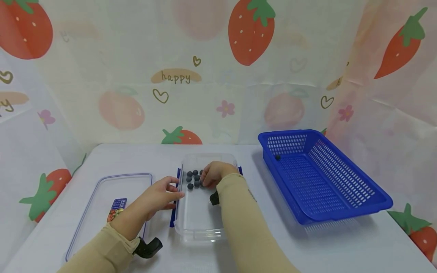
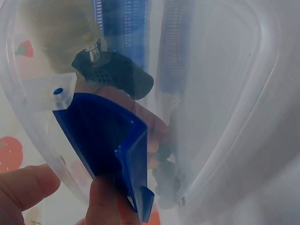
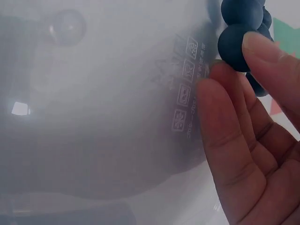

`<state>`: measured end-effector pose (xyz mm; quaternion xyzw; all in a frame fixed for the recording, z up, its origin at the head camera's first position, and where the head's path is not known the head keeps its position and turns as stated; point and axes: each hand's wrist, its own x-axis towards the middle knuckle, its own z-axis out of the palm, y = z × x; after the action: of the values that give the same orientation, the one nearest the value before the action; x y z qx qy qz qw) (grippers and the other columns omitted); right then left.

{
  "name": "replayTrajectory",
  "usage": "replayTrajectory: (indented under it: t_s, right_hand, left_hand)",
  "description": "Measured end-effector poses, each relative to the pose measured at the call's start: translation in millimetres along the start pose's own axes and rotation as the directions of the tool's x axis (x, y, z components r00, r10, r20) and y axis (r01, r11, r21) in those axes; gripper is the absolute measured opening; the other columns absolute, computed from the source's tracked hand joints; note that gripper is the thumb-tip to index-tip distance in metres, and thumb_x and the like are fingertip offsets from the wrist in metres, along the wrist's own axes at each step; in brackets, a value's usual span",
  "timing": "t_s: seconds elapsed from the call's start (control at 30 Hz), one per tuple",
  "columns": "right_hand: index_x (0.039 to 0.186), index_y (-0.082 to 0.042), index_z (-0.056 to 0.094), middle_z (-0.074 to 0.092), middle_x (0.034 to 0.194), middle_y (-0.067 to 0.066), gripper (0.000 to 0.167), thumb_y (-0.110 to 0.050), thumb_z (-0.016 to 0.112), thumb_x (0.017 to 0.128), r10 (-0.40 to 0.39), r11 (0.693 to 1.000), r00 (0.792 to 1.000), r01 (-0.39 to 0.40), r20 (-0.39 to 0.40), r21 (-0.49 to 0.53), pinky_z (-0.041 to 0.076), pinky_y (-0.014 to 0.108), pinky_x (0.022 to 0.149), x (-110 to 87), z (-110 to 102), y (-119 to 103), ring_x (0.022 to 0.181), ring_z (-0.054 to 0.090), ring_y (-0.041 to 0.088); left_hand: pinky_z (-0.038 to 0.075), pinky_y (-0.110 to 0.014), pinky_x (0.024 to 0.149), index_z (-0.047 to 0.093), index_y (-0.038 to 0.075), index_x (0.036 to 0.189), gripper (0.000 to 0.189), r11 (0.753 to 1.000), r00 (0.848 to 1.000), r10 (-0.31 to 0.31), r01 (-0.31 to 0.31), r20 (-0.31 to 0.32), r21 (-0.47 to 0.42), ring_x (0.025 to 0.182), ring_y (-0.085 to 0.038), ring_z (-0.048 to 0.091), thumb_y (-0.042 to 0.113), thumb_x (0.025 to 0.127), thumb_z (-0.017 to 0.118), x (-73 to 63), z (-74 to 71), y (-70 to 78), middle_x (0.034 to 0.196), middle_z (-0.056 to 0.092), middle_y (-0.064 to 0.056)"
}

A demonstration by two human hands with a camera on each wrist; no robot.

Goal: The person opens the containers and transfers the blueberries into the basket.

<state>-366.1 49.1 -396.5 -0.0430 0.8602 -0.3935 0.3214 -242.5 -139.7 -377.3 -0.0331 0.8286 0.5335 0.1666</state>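
A clear plastic box (image 1: 199, 218) with blue side latches stands in the middle of the table. Inside it, toward the far end, several small dark blue balls (image 1: 190, 186) sit grouped together. My right hand (image 1: 211, 174) reaches into the box and pinches one dark blue ball (image 3: 233, 49), its thumb lying over the ball beside others. At the box's left side is my left hand (image 1: 160, 197), fingers spread, thumb at the rim. In the left wrist view its fingertips touch the hanging blue latch (image 2: 101, 136).
A blue slotted basket (image 1: 336, 214) stands to the right, with one dark ball (image 1: 277, 157) near its far left corner. To the left lies a clear lid (image 1: 102, 197) with a blue-edged rim and printed label, partly under the left forearm. A patterned cloth hangs behind the table.
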Motion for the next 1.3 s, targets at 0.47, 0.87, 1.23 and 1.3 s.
replayTrajectory:
  t_s: [0.47,0.87,1.23,1.3]
  right_hand:
    - [0.094,-0.002,0.064,0.065,0.087,0.006,0.016,0.001,0.067,0.078,-0.140,0.984,0.989,0.134,0.046,0.115,0.053,0.028,0.074,1.2,-7,-3,0.077,0.063,0.018]
    - [0.091,-0.006,0.065,0.066,0.093,0.007,0.011,-0.007,0.068,0.081,-0.329,0.929,0.944,0.326,-0.014,0.176,0.052,0.031,0.081,-11.2,-22,-20,0.088,0.063,0.023]
    - [0.092,-0.004,0.063,0.065,0.095,0.010,0.011,-0.005,0.067,0.082,-0.400,0.905,0.915,0.403,-0.049,0.135,0.053,0.028,0.080,-32.6,-46,-43,0.092,0.064,0.026]
    - [0.093,-0.004,0.062,0.065,0.096,0.011,0.012,-0.003,0.066,0.082,-0.411,0.898,0.909,0.417,-0.066,0.139,0.053,0.028,0.080,-37.6,-54,-44,0.096,0.062,0.029]
  left_hand:
    - [0.054,-0.038,0.079,0.040,0.010,0.131,0.057,1.000,1.000,-0.008,0.008,0.006,0.008,0.097,-0.025,0.054,0.024,0.083,0.067,0.8,3.3,3.0,0.114,0.046,-0.016]
    - [0.053,-0.040,0.080,0.039,0.009,0.130,0.057,1.000,1.000,-0.013,0.013,0.013,0.014,0.098,-0.026,0.053,0.024,0.083,0.067,2.1,2.2,5.5,0.112,0.045,-0.016]
    - [0.053,-0.039,0.081,0.038,0.008,0.132,0.058,0.999,1.000,-0.026,0.026,0.013,0.022,0.100,-0.026,0.052,0.023,0.084,0.066,-0.9,0.1,6.0,0.113,0.045,-0.016]
    - [0.053,-0.039,0.081,0.038,0.008,0.132,0.058,0.999,1.000,-0.027,0.027,0.016,0.022,0.100,-0.026,0.052,0.023,0.084,0.066,-0.8,0.6,6.0,0.112,0.045,-0.017]
